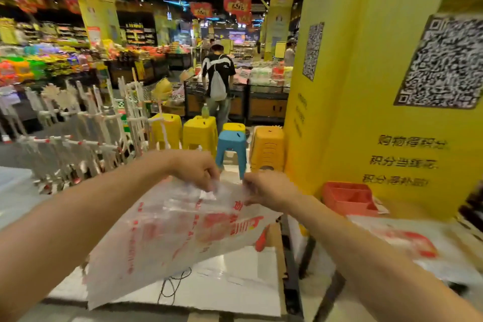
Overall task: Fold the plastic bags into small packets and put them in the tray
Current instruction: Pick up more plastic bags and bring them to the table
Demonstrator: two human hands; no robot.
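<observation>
Two bare arms reach out from the bottom of the view. The left hand (196, 168) and the right hand (269, 192) each pinch the top edge of a plastic bag (167, 238), so both grips are clamped on it, close together. The bag (see-through, with red print) hangs in the air over the white bench (230, 280). Its long side runs down and to the left, toward the person. I think it is not folded yet. The red tray (347, 198) sits off to the right by a big yellow pillar (366, 86), so the right hand is nearer to it. Another bag (407, 240) lies flat near the tray. Behind are little stools (231, 145) and blurry shop shelves
</observation>
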